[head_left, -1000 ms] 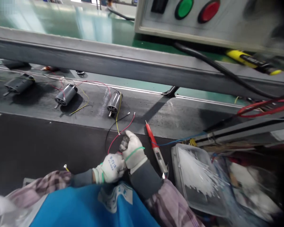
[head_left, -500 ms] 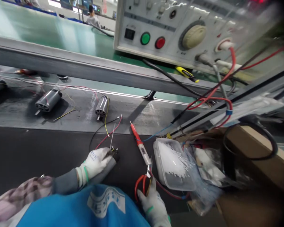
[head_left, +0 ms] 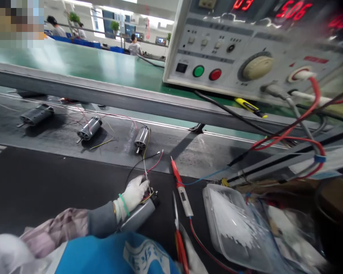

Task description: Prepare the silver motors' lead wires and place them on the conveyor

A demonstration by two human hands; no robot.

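My left hand [head_left: 134,195], in a white glove, has its fingers pinched at a thin white cable tie [head_left: 145,169] near the wired end of a grey cylindrical motor [head_left: 140,216]. Black and red wires rise beyond the fingers. At the bottom edge my right hand [head_left: 192,253], gloved too and partly cut off, holds orange-handled scissors [head_left: 180,247], their blades pointing away from me. A red and white test probe [head_left: 183,188] lies just past the blades, on the black mat.
Several motors [head_left: 143,139] with wires lie on the grey belt beyond the mat. A clear box [head_left: 214,232] of white ties stands at right. A tester [head_left: 171,74] rests on the shelf above. People are visible far off.
The view has shifted, showing more of the tester's displays. My left hand has moved its fingers up to the tie. The scissors now point away, closer to the motor.
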